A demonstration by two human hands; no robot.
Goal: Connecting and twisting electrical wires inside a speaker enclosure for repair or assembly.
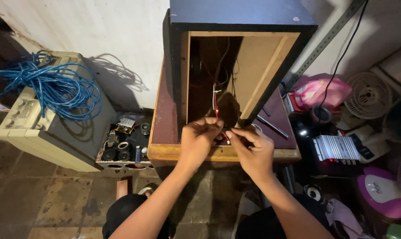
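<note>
At the centre of the frame, seen from above, two bare hands meet at the open back of a dark speaker cabinet (240,17) that stands on a small reddish-brown wooden table (164,119). The left hand (198,139) and the right hand (252,148) are both pinched around the loose end of a thin red wire (216,104), which hangs down out of the cabinet's bare wooden interior, where darker wires run behind it. The fingertips sit close together, almost touching, just above the table's front edge; the wire's very tip is hidden between them. It appears to be the stage of joining or preparing the wire end, and any further handling would seem to call for a steady, fine grip with both hands, since the wire is thin and the cabinet opening is in shadow. At the left of the frame, a tangle of blue cable (50,86) lies on a beige box-shaped appliance (54,137), with a tray of small electronic parts (125,141) beside it. At the right lie a pink bag (317,90), a small white fan (368,95) and a silver finned amplifier (335,148).
</note>
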